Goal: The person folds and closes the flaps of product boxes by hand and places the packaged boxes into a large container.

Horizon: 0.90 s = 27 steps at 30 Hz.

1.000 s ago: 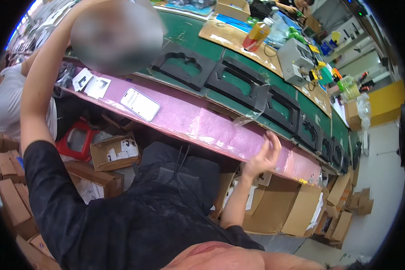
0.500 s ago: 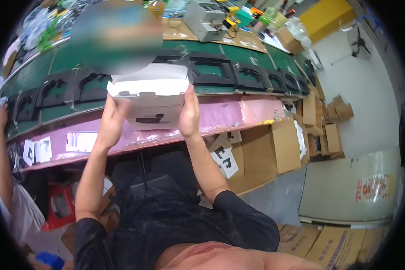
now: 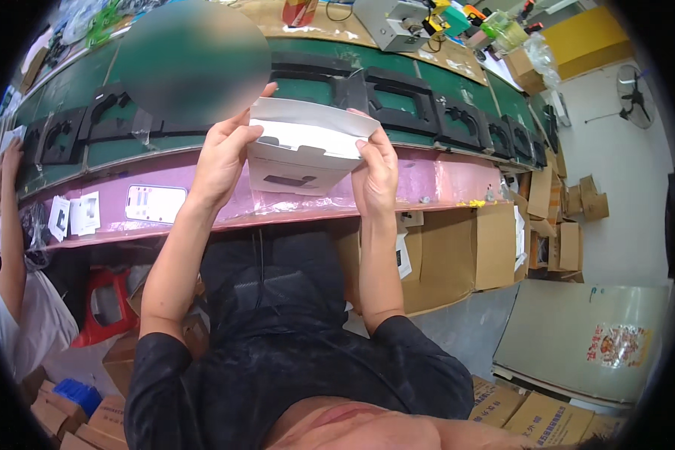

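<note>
A white carton box with a dark printed picture on its front is held up over the pink bench edge, its top flap raised. My left hand grips the box's upper left corner, thumb at the rim and fingers behind. On the other side, my right hand pinches the upper right corner, its thumb against the side flap. The inside of the box cannot be seen from here.
Black foam inserts line the green bench behind the box. A phone and white printed cards lie on the pink cover to the left. An open cardboard carton stands at right. A co-worker's arm is at far left.
Both hands have shifted up to the box's upper corners, with thumbs at the rim and flap. The box sits further right in the view, and the whole view has shifted too.
</note>
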Available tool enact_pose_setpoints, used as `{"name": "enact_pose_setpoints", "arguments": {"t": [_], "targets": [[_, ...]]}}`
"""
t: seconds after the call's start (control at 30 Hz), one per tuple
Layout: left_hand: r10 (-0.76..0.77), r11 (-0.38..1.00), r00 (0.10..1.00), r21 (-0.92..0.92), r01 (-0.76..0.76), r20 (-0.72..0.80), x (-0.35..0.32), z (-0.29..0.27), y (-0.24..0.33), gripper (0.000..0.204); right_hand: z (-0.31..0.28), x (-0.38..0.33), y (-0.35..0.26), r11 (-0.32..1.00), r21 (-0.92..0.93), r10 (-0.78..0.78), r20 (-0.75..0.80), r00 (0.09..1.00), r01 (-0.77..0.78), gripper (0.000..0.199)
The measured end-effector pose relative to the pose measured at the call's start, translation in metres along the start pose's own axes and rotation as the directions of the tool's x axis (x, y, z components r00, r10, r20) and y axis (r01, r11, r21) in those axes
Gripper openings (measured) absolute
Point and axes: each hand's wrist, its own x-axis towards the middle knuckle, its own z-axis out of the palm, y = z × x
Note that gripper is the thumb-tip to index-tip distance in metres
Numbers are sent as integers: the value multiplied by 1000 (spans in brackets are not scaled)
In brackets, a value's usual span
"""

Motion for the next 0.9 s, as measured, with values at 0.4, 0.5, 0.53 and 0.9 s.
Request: {"name": "enact_pose_setpoints", "arguments": {"t": [0.4,0.5,0.53,0.9], "targets": [[285,800,921,463,-381,266,-11,-18,22,23,4,1,23,894,-244,-383,15,923,375,27],[232,755,948,575,-316,216,-11,4,33,24,0,-7,12,919,-165,-368,-24,930,359,26],[247,753,940,564,-339,236,-12,5,33,23,-4,-7,12,925,-198,-340,-59,938,323,28],[411,463,847,722,-514,339,-13,-6,21,29,-11,0,-13,882,-387,-212,184,960,269,43]]}}
